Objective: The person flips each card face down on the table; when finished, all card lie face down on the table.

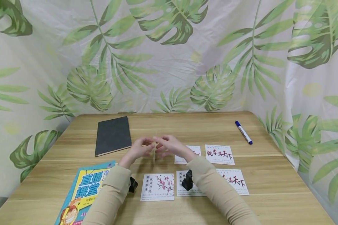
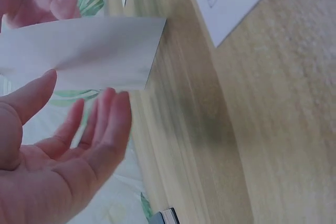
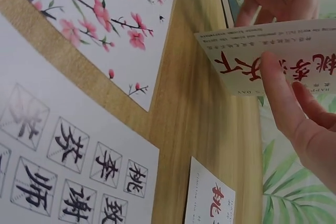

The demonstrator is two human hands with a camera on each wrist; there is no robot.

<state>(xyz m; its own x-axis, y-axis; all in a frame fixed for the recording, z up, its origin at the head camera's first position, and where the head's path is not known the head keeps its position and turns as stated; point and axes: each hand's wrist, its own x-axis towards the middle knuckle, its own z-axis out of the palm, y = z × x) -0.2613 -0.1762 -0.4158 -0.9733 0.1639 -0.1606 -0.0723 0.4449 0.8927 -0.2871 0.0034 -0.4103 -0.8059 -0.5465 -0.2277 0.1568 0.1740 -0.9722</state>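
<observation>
Over the middle of the table, a greeting card [image 3: 231, 61] stands on edge between my two hands, raised off the wood. Its printed side, with red brush characters, faces the right wrist camera; the blank back [image 2: 105, 51] shows in the left wrist view. My left hand [image 1: 140, 148] has its thumb against that back, its fingers bent near one edge. From the other side, my right hand [image 1: 173, 146] lays a finger over the red characters. Fingertips of both hands meet above the card in the head view.
Several similar cards lie below and right of my hands, including a blossom card [image 1: 157, 187] and a red-lettered card [image 1: 219, 154]. A dark notebook [image 1: 113, 136] lies back left, a colourful book [image 1: 83, 190] front left. A blue-capped marker [image 1: 243, 132] is far right.
</observation>
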